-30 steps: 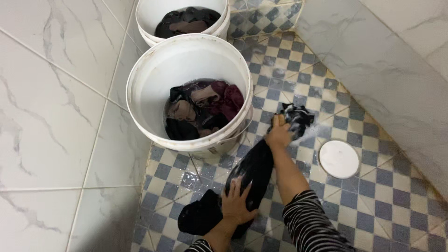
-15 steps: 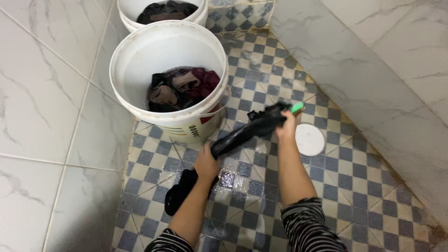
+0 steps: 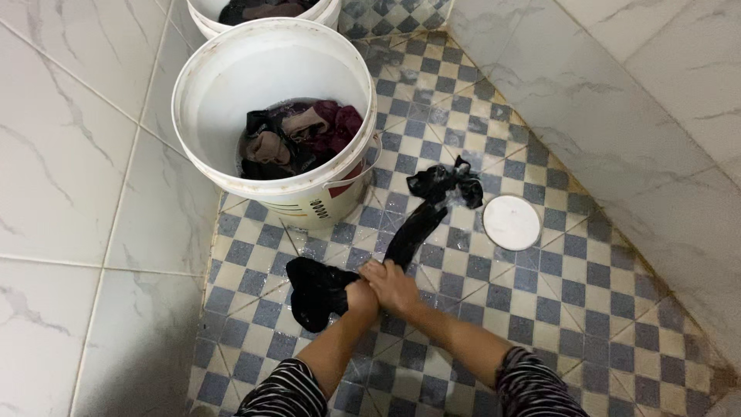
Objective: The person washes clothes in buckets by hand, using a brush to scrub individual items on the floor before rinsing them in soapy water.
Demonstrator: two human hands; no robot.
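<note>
1. On the wet checkered floor (image 3: 587,309), a long black garment (image 3: 413,235) lies twisted into a rope, running from a dark bunch at lower left up to a crumpled end near the middle of the view.
2. Both hands meet on the middle of the garment, touching each other. The left hand (image 3: 361,297) is closed into a fist around the cloth, its grip pressed tight on the fabric.
3. The right hand (image 3: 394,284) lies just beside it, fingers curled over the same stretch of cloth, so its grip is also clamped on the garment.
4. From the grip, the garment goes two ways. A loose black bunch spreads on the floor to the left of the left hand, touching it. The twisted length leaves the right hand and runs up and to the right, ending in a wet, rumpled knot.
5. That far end lies just beside a round white lid (image 3: 511,222) flat on the floor; whether they touch cannot be told.
6. A large white bucket (image 3: 231,166) stands near the far end of the garment, against the marble-tiled wall (image 3: 69,193). It holds dark and maroon clothes (image 3: 297,139) in water.
7. A second white bucket (image 3: 202,17) with dark cloth shows behind it at the top edge.
8. Striped sleeves (image 3: 532,386) cover both upper forearms.
</note>
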